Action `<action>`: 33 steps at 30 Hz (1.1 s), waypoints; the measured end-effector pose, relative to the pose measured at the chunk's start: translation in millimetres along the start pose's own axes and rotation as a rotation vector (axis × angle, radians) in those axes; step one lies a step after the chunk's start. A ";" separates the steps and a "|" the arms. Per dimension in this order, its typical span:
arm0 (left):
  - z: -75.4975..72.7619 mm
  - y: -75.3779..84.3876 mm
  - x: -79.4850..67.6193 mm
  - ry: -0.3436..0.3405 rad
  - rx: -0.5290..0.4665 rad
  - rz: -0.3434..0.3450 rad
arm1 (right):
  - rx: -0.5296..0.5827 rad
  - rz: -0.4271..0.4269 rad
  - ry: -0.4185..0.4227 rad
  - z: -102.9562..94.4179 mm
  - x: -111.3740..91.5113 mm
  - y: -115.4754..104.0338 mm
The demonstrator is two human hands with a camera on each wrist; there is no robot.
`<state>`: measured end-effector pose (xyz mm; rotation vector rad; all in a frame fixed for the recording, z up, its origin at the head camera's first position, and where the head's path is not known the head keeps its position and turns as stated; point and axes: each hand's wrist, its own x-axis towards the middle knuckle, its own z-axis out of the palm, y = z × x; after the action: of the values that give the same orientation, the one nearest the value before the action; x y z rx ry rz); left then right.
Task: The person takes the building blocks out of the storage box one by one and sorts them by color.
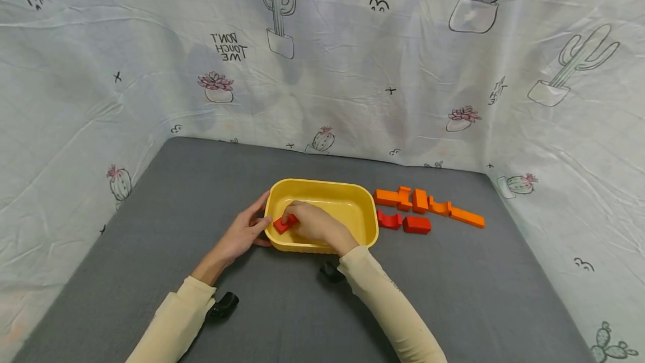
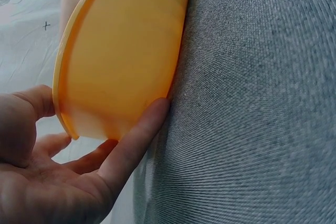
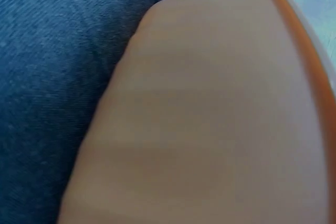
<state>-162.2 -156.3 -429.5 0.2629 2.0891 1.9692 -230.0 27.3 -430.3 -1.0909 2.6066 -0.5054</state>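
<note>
On the grey tabletop (image 1: 151, 228) stands a yellow plastic tub (image 1: 363, 206), near the middle. The right hand (image 1: 314, 224) reaches over its near rim and pinches a red block (image 1: 284, 223) with curled fingers, holding it at the tub's left end, just inside the rim; whether the block already rests on the bottom I cannot tell. The left hand (image 1: 243, 233) lies spread against the outside of the tub's left wall, fingers straight, thumb at the rim, steadying it; the left wrist view shows a finger (image 2: 137, 135) pressed flat along the wall where it meets the tabletop.

As for progress, this looks like an early stage of loading blocks into the tub. The red block in hand appears to be the only one in it; the rest of the tub's visible floor shows no other piece. To the right of the tub, two more red blocks (image 1: 403, 222) lie close to its wall, and beyond them a row of orange blocks (image 1: 428, 204) stretches farther right, all untouched. So one piece is going in, and roughly seven remain outside.
</note>
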 end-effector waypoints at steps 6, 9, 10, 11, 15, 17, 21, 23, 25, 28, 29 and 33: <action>-2.7 -11.3 4.0 0.008 -0.013 0.015 | -0.029 0.006 0.044 3.3 -3.2 1.4; -4.7 -20.2 7.6 0.014 -0.004 0.020 | -0.040 -0.004 0.057 4.0 -4.8 2.1; -5.2 -22.8 8.5 0.014 0.002 0.022 | -0.044 -0.010 0.061 4.2 -5.2 2.2; -5.4 -24.8 9.1 0.015 0.009 0.025 | -0.050 -0.015 0.066 4.5 -5.6 2.4; -5.4 -29.0 10.0 0.017 0.026 0.031 | -0.067 -0.027 0.077 5.8 -6.4 3.3; -5.1 -29.5 10.1 0.024 0.031 0.030 | -0.076 -0.029 0.081 6.5 -6.8 3.9; -5.0 -28.8 10.6 0.030 0.039 0.036 | -0.067 -0.033 0.089 6.3 -8.1 4.2; -5.0 -28.4 10.6 0.032 0.038 0.034 | -0.051 -0.031 0.087 5.9 -9.1 4.5; -5.1 -28.0 10.4 0.026 0.038 0.034 | -0.029 -0.022 0.081 5.1 -10.5 5.2; -5.1 -26.8 9.7 0.020 0.031 0.022 | -0.003 -0.010 0.079 3.8 -12.5 6.8; -5.1 -25.9 9.2 0.017 0.027 0.020 | 0.006 -0.009 0.082 3.4 -13.1 7.5; -2.8 -18.0 5.7 0.011 0.017 0.013 | 0.042 -0.023 0.104 1.3 -17.0 10.6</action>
<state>-167.7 -158.5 -447.6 0.2705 2.1177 1.9652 -224.6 46.2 -434.0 -1.1101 2.6623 -0.6348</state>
